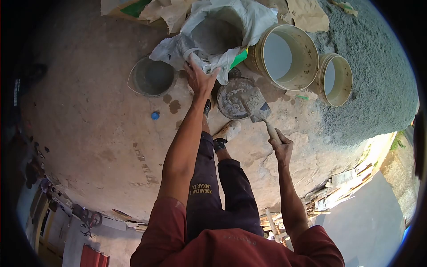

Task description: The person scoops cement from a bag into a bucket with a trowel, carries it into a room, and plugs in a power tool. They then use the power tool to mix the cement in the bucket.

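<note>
My right hand (282,146) is closed around the handle of a trowel (259,116). Grey cement powder or mix (252,99) lies heaped on its blade, which is over a round, shallow container (225,99) of wet grey mix. My left hand (200,79) grips the crumpled near edge of an open white cement sack (179,46). Grey powder (218,34) shows inside the sack. The fingers of my left hand are partly hidden in the folds.
Two pale buckets (312,58) (348,86) of liquid stand to the right, before a large pile of grey sand (369,71). A dark bucket (153,82) with a wire handle sits left. A blue cap (155,115) lies on the concrete floor (98,111). Torn paper (307,15) lies behind.
</note>
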A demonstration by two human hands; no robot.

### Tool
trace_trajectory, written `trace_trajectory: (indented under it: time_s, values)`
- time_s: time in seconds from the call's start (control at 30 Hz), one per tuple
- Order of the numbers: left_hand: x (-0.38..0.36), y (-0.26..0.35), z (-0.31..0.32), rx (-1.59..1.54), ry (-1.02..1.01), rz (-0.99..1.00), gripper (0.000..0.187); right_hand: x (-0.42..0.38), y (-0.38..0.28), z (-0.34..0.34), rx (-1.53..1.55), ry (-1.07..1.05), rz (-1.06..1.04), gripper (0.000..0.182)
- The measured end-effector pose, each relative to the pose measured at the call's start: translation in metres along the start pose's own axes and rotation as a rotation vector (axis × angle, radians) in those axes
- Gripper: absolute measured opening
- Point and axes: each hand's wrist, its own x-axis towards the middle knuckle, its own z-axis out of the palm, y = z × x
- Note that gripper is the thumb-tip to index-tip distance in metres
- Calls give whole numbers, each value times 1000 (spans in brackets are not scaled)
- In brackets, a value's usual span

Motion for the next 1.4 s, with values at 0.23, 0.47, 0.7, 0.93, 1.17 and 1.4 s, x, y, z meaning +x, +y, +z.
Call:
trace_trajectory:
  time_s: [0.23, 0.47, 0.7, 0.93, 1.17, 1.4]
  values:
    - [4, 1, -2, 28, -45, -1, 117, 26, 89, 16, -153, 35, 90, 57]
    - [5, 1, -4, 62, -69, -4, 119, 42, 87, 45, -283, 92, 114, 55]
    - [6, 0, -1, 44, -66, -40, 117, 50, 37, 58, -414, 83, 155, 51]
    - [6, -1, -1, 41, -75, -23, 118, 50, 0, 60, -645, 10, 120, 38]
    - [4, 1, -1, -31, -92, -56, 113, 29, -19, 57, -956, -37, -182, 37]
    - [4, -2, -1, -93, -50, -4, 97, -10, -91, 31, -779, 20, -116, 45]
